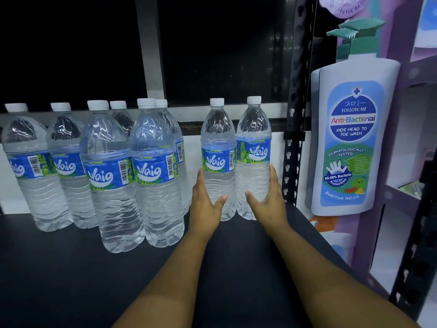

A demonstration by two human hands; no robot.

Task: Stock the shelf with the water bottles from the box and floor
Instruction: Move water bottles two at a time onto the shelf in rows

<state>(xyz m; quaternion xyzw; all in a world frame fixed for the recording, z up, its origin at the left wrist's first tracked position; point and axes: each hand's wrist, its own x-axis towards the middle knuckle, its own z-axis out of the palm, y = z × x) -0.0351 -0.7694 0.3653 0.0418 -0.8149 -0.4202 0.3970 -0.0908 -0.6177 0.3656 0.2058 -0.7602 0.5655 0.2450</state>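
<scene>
Two clear water bottles with blue labels and white caps stand upright side by side on the dark shelf (71, 275), near its right end. My left hand (205, 200) grips the left bottle (217, 147) low on its body. My right hand (267, 197) grips the right bottle (254, 138) the same way, fingers round its far side. To the left, several more identical bottles (151, 166) stand in a loose group on the shelf.
A black perforated shelf upright (294, 143) rises just right of the held bottles. Beyond it hangs a large cardboard display shaped like a pump bottle (350, 138) on a purple rack. The shelf's back is dark, with a grey vertical bar (151, 55).
</scene>
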